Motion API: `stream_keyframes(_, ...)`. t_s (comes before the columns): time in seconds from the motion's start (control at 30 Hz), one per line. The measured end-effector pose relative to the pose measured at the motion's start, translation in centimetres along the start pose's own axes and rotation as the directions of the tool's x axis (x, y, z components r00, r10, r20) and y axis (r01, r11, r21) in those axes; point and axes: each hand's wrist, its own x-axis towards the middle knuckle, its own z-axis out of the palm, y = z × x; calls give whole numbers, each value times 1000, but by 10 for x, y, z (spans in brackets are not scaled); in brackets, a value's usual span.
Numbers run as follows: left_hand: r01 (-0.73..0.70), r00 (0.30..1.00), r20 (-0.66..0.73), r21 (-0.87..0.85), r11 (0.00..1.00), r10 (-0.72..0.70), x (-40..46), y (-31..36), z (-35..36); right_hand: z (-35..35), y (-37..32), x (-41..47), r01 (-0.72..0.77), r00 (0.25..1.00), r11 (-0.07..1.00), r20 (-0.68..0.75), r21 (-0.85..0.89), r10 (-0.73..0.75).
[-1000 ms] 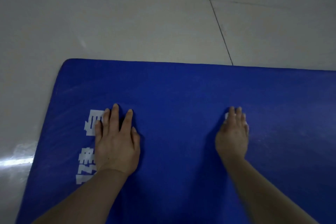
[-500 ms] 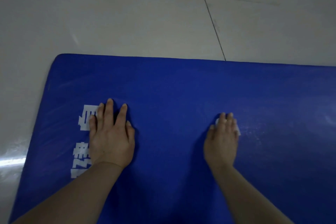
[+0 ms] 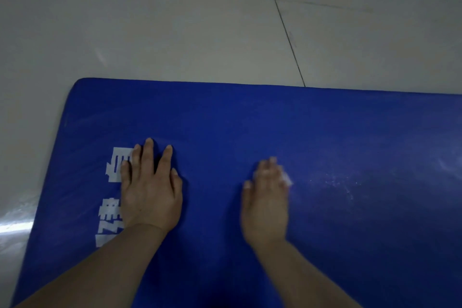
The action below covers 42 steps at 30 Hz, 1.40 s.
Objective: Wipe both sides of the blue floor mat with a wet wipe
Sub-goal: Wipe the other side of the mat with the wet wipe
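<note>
One side of the flat blue foam floor mat point(image 3: 250, 120) lies upward, seemingly mid-wipe: right hand point(image 3: 266, 204) fingers flat on the crumpled white wet wipe point(image 3: 287, 179) at 3 o'clock of the flat-splayed, bracing left hand point(image 3: 150, 190); underside apparently remains

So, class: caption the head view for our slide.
Left hand braces blue mat; right hand presses wet wipe.

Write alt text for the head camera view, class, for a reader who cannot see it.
A person's right hand presses a white wet wipe flat on a blue floor mat, while the left hand rests flat beside white printed characters. The mat lies on pale glossy floor tiles.
</note>
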Motion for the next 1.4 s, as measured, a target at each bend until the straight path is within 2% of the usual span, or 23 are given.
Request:
stream_keyframes(0.03, 3, 1000, 2, -1, 1000, -3, 0, 0, -1, 6, -24, -15, 136, 991, 991, 12, 7, -137)
stream_keyframes(0.1, 5, 1000, -1, 2, 1000, -5, 1, 1, -1, 8, -56, -43, 416, 905, 909, 82, 38, -417)
stream_keyframes(0.17, 0, 1000, -6, -4, 1000, 0, 0, 0, -2, 5, -44, -40, 524, 844, 851, 122, 29, -523)
stream_keyframes(0.2, -1, 1000, -6, -6, 1000, 1, 1, 0, -2, 6, -24, -30, 511, 855, 859, 115, -22, -506)
stream_keyframes(0.23, -3, 1000, -2, -7, 1000, 3, 1, 1, -2, 6, 2, -17, 443, 895, 894, 101, -74, -435)
stream_keyframes(0.27, -4, 1000, 3, -9, 1000, 4, 1, 1, -2, 5, 29, -3, 297, 955, 951, 45, -91, -294)
stream_keyframes(0.3, -2, 1000, 7, -13, 1000, 2, 1, 1, -2, -1, 54, 10, 93, 996, 994, 16, -63, -93)
stream_keyframes(0.33, 2, 1000, 10, -16, 1000, -2, 1, 1, -2, -5, 71, 18, -62, 997, 996, 42, -57, 65)
stream_keyframes(0.37, 8, 1000, 16, -20, 1000, -8, 1, 1, -2, -7, 75, 18, -152, 987, 988, 53, -26, 153)
stream_keyframes(0.4, 15, 1000, 26, -25, 1000, -14, 1, 1, -3, -7, 64, 14, -175, 984, 984, 27, -16, 176)
stream_keyframes(0.43, 20, 999, 37, -29, 999, -19, 1, 2, -4, -6, 45, 3, -127, 992, 992, -10, -9, 127)
stream_keyframes(0.5, 21, 999, 41, -36, 999, -19, 1, 4, -6, 4, -5, -34, 153, 988, 988, 25, 8, -153)
stream_keyframes(0.57, 16, 999, 33, -45, 999, -15, 1, 4, -7, 3, -44, -64, 433, 888, 900, 144, 53, -436)
stream_keyframes(0.6, 15, 1000, 27, -50, 999, -13, 2, 4, -7, 1, -47, -66, 506, 841, 858, 173, 86, -513)
stream_keyframes(0.63, 14, 1000, 23, -52, 999, -13, 2, 4, -7, 1, -36, -58, 528, 829, 846, 172, 77, -533)
stream_keyframes(0.67, 13, 1000, 21, -53, 999, -12, 2, 4, -7, 3, -17, -47, 490, 861, 871, 138, 33, -490)
stream_keyframes(0.73, 6, 1000, 21, -56, 998, -5, 1, 3, -6, -1, 26, -20, 227, 972, 974, 74, -23, -225)
stream_keyframes(0.8, 6, 1000, 29, -57, 998, -4, 2, 3, -7, -7, 60, -3, -59, 997, 998, 41, 28, 58)
stream_keyframes(0.83, 7, 999, 32, -64, 998, -5, 2, 3, -7, -9, 67, -1, -102, 993, 993, 66, 57, 98)
stream_keyframes(1.0, -86, 996, -44, -174, 981, 80, -20, 0, -15, -8, 64, -4, -96, 994, 995, 54, 36, 94)
stream_keyframes(1.1, -165, 986, -43, -82, 983, 162, -63, -9, -15, -8, 67, -3, -125, 988, 992, 95, 30, 122)
stream_keyframes(1.2, -237, 971, 39, 24, 971, 236, -85, -22, -11, -7, 65, -3, -109, 991, 994, 83, 29, 106)
stream_keyframes(1.4, -235, 971, 50, 41, 971, 232, -81, -21, -8, -7, 46, -7, -166, 985, 985, 48, 53, 164)
